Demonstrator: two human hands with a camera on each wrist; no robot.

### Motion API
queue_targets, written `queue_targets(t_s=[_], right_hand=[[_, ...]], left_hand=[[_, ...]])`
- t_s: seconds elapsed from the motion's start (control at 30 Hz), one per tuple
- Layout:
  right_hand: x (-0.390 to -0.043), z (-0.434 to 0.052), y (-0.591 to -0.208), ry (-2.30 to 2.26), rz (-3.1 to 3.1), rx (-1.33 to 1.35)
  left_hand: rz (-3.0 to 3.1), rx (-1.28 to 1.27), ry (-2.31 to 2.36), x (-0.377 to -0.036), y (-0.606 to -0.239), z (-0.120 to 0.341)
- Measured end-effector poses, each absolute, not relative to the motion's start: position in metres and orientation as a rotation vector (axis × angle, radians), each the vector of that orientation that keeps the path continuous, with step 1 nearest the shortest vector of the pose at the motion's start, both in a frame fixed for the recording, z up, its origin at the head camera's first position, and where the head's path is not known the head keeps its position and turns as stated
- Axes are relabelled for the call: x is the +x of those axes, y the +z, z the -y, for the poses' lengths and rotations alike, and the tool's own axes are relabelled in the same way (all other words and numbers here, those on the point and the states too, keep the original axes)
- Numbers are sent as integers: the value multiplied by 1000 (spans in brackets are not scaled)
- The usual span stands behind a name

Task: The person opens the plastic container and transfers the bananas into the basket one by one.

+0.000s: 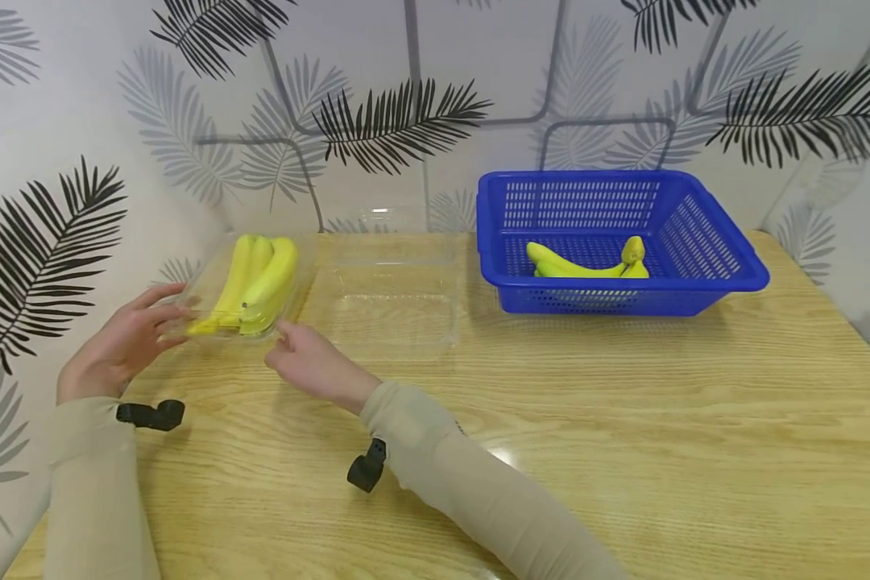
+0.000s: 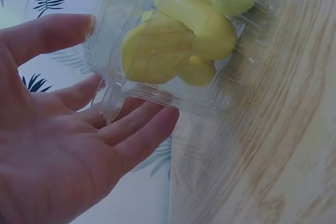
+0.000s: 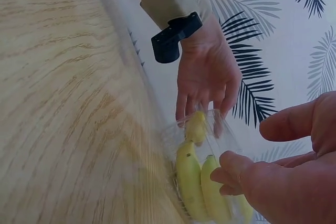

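Observation:
A clear plastic clamshell container (image 1: pixel 188 278) at the left of the table holds yellow bananas (image 1: pixel 261 278), which also show through its wall in the left wrist view. My left hand (image 1: pixel 134 330) holds its left end. The thumb (image 2: pixel 58 32) meets the upper edge and the other fingers (image 2: pixel 149 135) reach along and under the side. My right hand (image 1: pixel 315 358) is at the front right corner, bent fingers (image 3: pixel 239 169) by the wall. Its thumb (image 3: pixel 289 124) stands off from the plastic. Where the right fingertips touch is partly hidden.
To the right stands another clear container (image 1: pixel 395 330), its lid (image 1: pixel 395 234) raised at the back. A blue perforated basket (image 1: pixel 623 296) with more bananas (image 1: pixel 580 266) sits further right. A leaf-patterned wall (image 1: pixel 377 64) backs the wooden table (image 1: pixel 623 419).

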State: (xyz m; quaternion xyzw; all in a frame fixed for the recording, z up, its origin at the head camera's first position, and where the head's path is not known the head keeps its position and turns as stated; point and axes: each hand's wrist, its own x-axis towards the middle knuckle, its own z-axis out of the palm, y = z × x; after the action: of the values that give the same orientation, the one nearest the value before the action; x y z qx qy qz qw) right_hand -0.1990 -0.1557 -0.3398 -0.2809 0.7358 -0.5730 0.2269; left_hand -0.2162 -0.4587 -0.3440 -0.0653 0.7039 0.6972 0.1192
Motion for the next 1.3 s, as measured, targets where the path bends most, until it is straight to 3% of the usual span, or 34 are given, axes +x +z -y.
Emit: queue_targets(t_s=[0.4, 0.93, 1.3], right_hand=[[-197, 162, -348, -1594, -1988, -755], [-194, 162, -356, -1737, -1810, -857], [-206, 147, -343, -2015, -1862, -660]], left_hand=[[-1954, -27, 2113, -211, -344, 469], [-1731, 7, 2279, -213, -345, 466], [-1498, 111, 2435, -214, -325, 444]])
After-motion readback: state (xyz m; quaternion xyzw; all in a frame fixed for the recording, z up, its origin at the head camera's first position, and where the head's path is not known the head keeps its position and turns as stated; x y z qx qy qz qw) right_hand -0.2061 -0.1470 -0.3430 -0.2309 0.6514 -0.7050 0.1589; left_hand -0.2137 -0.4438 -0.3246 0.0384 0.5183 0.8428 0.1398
